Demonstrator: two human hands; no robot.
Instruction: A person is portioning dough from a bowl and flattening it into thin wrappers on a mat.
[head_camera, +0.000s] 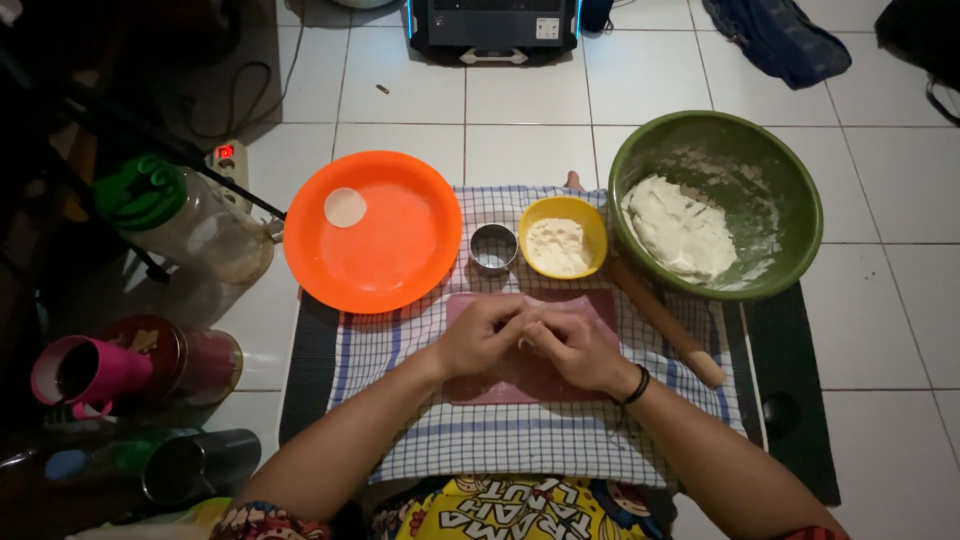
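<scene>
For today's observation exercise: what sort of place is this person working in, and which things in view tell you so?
Probably a home floor set up for dough work: a checked cloth spread over white floor tiles, a green bowl holding dough, and a wooden rolling pin beside it.

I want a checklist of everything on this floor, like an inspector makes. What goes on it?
Surface: white tiled floor with a blue checked cloth and a pinkish flat board.
Job's things: round green bowl of dough, small yellow bowl of flour, metal ring cutter, wooden rolling pin, orange plate with one dough disc.
Clutter: bottles and cups at the left.
Grip: left hand and right hand are pressed together over the board; anything between them is hidden.
Cables: power strip with cords.
Surroundings: dark cloth.
</scene>
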